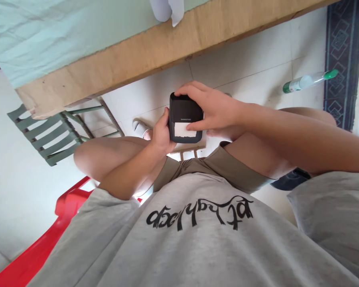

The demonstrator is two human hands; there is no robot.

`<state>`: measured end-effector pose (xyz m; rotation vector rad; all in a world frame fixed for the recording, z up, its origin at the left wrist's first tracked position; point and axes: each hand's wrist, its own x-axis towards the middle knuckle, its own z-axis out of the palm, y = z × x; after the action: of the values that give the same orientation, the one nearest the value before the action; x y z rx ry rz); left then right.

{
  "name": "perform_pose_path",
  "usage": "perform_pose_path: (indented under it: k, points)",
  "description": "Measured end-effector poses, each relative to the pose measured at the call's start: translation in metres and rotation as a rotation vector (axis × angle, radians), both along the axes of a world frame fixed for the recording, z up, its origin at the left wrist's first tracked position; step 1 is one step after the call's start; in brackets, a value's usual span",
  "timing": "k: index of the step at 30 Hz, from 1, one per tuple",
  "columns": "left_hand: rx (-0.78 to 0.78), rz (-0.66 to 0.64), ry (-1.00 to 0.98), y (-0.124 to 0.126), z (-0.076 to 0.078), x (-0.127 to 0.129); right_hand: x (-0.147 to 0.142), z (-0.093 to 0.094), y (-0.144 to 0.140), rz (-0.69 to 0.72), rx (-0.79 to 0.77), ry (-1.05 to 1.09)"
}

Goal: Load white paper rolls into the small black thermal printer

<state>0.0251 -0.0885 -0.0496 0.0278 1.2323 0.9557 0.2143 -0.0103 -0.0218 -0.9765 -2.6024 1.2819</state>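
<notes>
Grey shirt (pixel 197 239) nearest; above the knees, left hand (pixel 160 137) grips a black printer (pixel 185 117) while right hand (pixel 218 113) fingers press its white label (mid-handling); tearing likely needs steady bracing.

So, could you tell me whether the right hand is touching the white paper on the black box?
Touching: the head view shows the right hand with a fingertip pressed on the white paper.
</notes>
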Motion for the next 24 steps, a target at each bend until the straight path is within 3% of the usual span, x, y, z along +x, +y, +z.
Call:
perform_pose_path:
  k: [12,16,20,24]
  points:
    - [-0.021,-0.078,-0.026,0.002,-0.009,-0.008,0.003,-0.016,-0.002,0.026,0.004,0.069]
    - [0.002,-0.1,-0.013,0.003,-0.003,-0.005,0.002,-0.004,-0.002,0.013,0.04,0.053]
    - [0.04,-0.091,-0.025,0.004,0.002,0.001,-0.003,0.015,-0.005,-0.023,0.04,-0.149]
    - [0.088,-0.066,0.011,0.004,0.0,0.006,-0.003,0.036,-0.004,-0.046,0.152,-0.227]
